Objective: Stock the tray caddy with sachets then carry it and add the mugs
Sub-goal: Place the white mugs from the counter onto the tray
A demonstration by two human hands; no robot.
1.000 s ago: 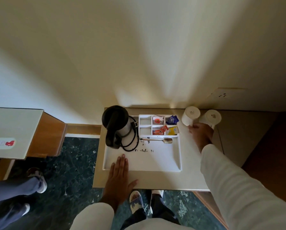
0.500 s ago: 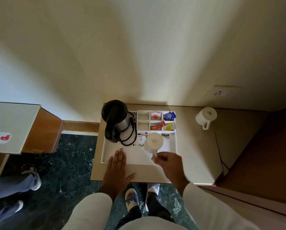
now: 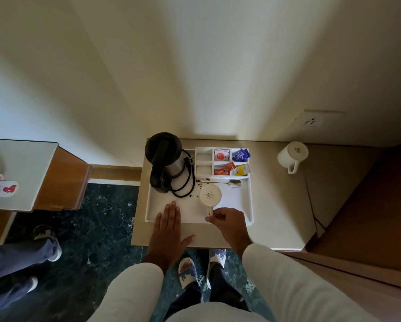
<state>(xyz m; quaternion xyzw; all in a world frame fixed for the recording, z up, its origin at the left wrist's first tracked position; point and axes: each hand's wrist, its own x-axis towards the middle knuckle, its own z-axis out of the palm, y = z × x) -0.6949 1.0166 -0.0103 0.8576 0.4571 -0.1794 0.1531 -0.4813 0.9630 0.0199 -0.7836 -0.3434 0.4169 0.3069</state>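
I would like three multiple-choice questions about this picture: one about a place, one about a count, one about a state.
1. Where does the second mug stand?
A. in the tray
B. on the table, right of the tray
C. on the floor

2. How many caddy compartments hold sachets?
A. one
B. four
C. six

3. How does the mug in the tray sit?
A. upside down
B. on its side
C. upright, full

Answers:
1. B, it stands on the bare table outside the tray.
2. B, the caddy has two bare left compartments.
3. A, its base faces up while the right hand holds its handle.
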